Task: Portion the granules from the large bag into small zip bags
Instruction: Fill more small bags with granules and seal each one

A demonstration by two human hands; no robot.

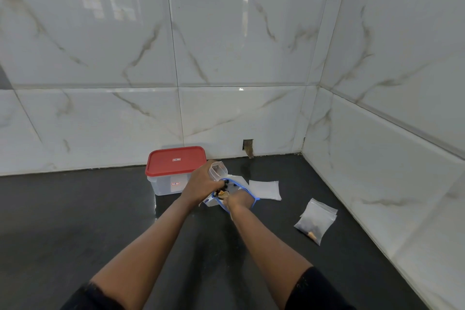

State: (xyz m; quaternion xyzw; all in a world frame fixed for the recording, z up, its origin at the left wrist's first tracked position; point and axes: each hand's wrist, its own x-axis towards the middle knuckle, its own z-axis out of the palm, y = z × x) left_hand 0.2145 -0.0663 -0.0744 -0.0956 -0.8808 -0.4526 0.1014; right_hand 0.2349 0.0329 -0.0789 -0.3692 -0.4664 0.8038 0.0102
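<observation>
Left hand point(203, 181) fingers wrap the clear scoop point(218, 170), right hand point(240, 200) pinches the large bag point(239, 184) rim; if that pinch slips, mouth collapses, granules point(226, 187) hit the desk point(100, 221).

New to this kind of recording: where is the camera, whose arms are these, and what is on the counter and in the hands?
No machine here: a person works with two bare hands. The single picture comes from a wide-angle camera worn on the head, looking forward and down, so both arms enter from below. The left hand grips a clear plastic cup just above the open mouth of the large bag, the one with the blue zip rim. The right hand grips that bag at its near edge. On the dark counter sit a clear box with a red lid behind the left hand, a flat pile of empty small zip bags, and further right a filled small bag. Tiled walls form the corner.
</observation>
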